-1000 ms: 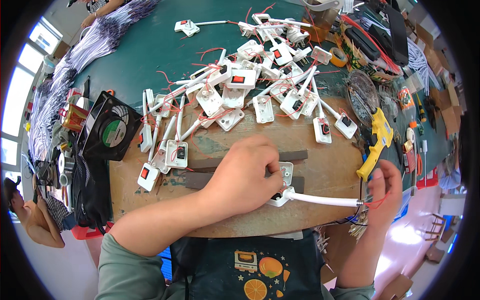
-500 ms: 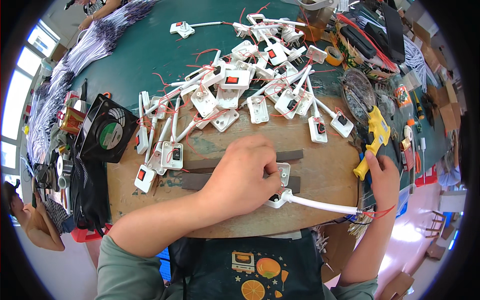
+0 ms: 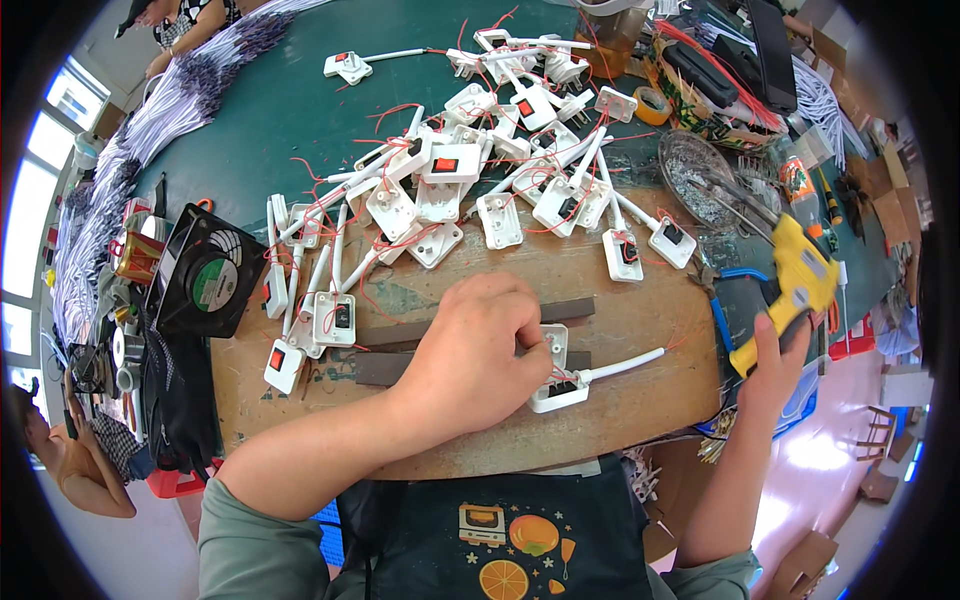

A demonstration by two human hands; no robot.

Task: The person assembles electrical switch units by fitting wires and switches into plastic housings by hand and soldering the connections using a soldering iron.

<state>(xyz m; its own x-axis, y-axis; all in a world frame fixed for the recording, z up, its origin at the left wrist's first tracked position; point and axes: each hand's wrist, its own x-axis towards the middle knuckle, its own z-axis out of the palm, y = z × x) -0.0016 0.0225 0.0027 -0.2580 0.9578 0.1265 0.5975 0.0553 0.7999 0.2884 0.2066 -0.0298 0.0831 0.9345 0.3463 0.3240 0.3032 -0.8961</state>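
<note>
My left hand (image 3: 482, 345) is closed at the middle front of the bench, its fingertips pinched on an open white switch housing (image 3: 560, 398). A thin red wire shows by the fingertips, which partly cover the housing's inside. From its right side a short white cord (image 3: 625, 364) sticks out with red wire at the end. Another open white shell (image 3: 554, 338) lies just behind it. My right hand (image 3: 778, 362), at the right edge, is wrapped round the handle of a yellow soldering gun (image 3: 803, 268). The gun's long metal tip points left over a round metal dish (image 3: 690, 178).
Many white switch housings (image 3: 455, 163) with cords and red wires are piled behind my hands. Two dark strips (image 3: 575, 308) lie under my left hand. A black fan (image 3: 210, 270) stands at left, blue-handled pliers (image 3: 722, 320) at right. Another person (image 3: 190, 35) sits far left.
My right hand now grips the soldering gun, which has shifted right, its tip swinging left. The white cord has swung away from me and is straighter. The view has shifted slightly.
</note>
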